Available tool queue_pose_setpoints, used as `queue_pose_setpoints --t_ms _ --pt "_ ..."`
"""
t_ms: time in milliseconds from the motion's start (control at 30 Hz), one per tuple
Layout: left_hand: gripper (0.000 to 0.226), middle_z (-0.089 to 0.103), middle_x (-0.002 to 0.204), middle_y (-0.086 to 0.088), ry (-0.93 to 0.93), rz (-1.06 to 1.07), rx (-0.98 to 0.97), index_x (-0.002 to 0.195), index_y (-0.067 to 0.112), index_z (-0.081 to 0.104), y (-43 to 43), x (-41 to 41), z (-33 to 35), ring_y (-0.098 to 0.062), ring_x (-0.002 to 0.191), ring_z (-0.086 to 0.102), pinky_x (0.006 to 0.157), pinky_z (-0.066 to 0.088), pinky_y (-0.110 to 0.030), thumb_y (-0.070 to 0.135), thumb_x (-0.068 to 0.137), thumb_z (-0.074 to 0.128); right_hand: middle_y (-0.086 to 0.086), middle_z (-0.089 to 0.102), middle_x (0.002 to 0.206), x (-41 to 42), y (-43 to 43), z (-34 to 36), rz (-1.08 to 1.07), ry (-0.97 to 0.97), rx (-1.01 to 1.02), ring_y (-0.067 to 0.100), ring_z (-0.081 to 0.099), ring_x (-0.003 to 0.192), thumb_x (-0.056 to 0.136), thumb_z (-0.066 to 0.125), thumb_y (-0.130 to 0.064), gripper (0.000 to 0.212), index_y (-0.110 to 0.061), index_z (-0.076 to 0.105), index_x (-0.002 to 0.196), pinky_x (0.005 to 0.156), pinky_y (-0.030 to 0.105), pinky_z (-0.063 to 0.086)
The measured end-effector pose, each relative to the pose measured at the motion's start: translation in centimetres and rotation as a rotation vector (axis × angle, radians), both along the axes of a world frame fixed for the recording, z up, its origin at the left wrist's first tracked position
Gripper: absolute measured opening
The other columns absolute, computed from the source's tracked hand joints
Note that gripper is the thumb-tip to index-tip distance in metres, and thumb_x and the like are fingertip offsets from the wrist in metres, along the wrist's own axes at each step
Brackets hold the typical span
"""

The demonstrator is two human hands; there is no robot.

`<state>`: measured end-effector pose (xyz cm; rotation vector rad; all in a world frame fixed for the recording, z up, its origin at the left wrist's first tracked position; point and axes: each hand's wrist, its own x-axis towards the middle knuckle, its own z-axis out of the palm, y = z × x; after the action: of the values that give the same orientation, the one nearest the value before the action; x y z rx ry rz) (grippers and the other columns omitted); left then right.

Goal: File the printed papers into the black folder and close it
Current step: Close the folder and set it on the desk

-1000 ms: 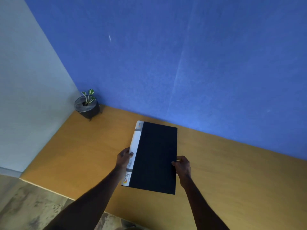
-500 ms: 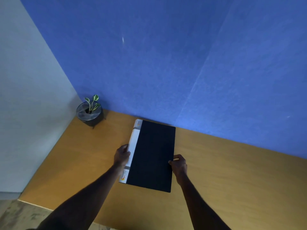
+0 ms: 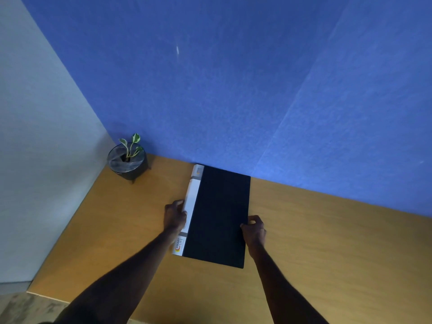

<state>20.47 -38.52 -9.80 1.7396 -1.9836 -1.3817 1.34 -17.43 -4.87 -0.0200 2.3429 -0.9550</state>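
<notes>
The black folder (image 3: 219,216) lies closed and flat on the wooden desk (image 3: 327,242), its far end against the blue wall. Its white spine with a printed label runs along the left side. My left hand (image 3: 174,216) grips the spine about halfway down. My right hand (image 3: 254,230) holds the folder's right edge, fingers curled over it. No loose printed papers are in view.
A small potted plant (image 3: 128,160) in a dark round pot stands in the desk's far left corner. The blue partition wall (image 3: 233,90) rises right behind the folder. A pale wall borders the desk on the left; floor shows at bottom left.
Both hands have slid the closed folder away from me until its far end meets the blue wall. The grip of each hand is unchanged.
</notes>
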Motion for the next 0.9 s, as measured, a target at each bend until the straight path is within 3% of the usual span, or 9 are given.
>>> queue_pose_setpoints --t_ms 133,333,500,667,900 --pt "0.05 0.058 0.134 -0.016 -0.045 -0.033 -0.041 0.145 0.019 0.062 0.9 -0.2 2.4 -0.035 0.115 0.065 0.1 0.059 -0.051 0.009 0.097 0.068 0.008 0.071 0.103 0.2 -0.1 -0.4 -0.015 0.017 0.035 0.031 0.069 0.089 0.092 0.072 -0.017 0.031 -0.02 0.06 0.12 0.076 0.047 0.065" --pt "0.057 0.055 0.139 -0.02 -0.1 -0.121 -0.154 0.153 0.022 0.053 1.5 -0.4 2.5 -0.039 0.12 0.063 0.098 0.06 -0.051 0.01 0.1 0.068 0.012 0.077 0.11 0.8 0.0 -0.4 0.063 0.123 0.053 0.031 0.071 0.089 0.094 0.071 -0.017 0.024 -0.013 0.064 0.117 0.069 0.036 0.058" --pt "0.056 0.055 0.141 -0.02 -0.116 -0.143 -0.194 0.154 0.023 0.052 1.8 -0.7 3.2 -0.038 0.123 0.062 0.097 0.06 -0.048 0.012 0.101 0.067 0.014 0.06 0.125 1.1 0.2 0.4 0.155 0.215 0.131 0.041 0.067 0.104 0.095 0.073 -0.018 0.031 -0.008 0.063 0.123 0.072 0.037 0.047" --pt "0.058 0.056 0.145 -0.016 -0.131 -0.194 -0.24 0.156 0.019 0.051 2.4 -0.5 2.9 -0.038 0.132 0.057 0.104 0.054 -0.049 0.012 0.101 0.067 0.01 0.059 0.131 1.0 0.4 0.1 0.289 0.249 0.101 0.035 0.069 0.105 0.094 0.071 -0.017 0.038 -0.012 0.061 0.13 0.069 0.04 0.057" --pt "0.067 0.048 0.154 -0.017 -0.157 -0.22 -0.236 0.164 0.016 0.04 3.3 -0.5 3.5 -0.038 0.14 0.051 0.11 0.05 -0.049 0.012 0.102 0.064 0.007 0.049 0.14 1.1 0.5 0.0 0.475 0.254 0.139 0.032 0.062 0.122 0.096 0.07 -0.02 0.056 -0.013 0.052 0.149 0.081 0.04 0.062"
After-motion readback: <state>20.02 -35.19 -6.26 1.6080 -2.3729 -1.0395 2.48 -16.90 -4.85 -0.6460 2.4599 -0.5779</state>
